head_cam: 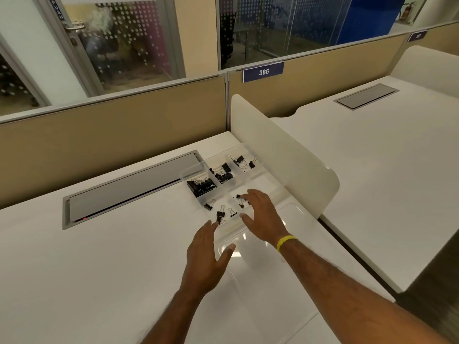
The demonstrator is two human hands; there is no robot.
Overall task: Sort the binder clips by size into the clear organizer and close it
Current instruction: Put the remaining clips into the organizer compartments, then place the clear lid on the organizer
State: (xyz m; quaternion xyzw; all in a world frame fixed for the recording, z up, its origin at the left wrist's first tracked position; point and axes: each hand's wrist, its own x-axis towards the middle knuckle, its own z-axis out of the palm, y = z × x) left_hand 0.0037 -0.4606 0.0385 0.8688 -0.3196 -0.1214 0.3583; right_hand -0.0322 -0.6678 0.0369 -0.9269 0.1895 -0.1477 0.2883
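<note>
The clear organizer [192,171] lies open on the white desk, its compartments holding black binder clips: large ones [201,186] at the left, medium ones [223,175] in the middle, small ones [244,161] at the far right. Several small clips [220,214] lie in the near compartments. Its clear lid [293,219] lies flat towards me. My left hand [207,259] hovers open over the lid's near left corner, fingertips by a clip. My right hand [263,216], fingers spread, reaches over the near right compartment, touching clips there. Neither hand clearly grips anything.
A white divider panel [285,150] stands right beside the organizer. A grey cable flap [129,189] is set into the desk at the left. A tan partition [111,130] runs along the back. Another desk lies beyond the divider.
</note>
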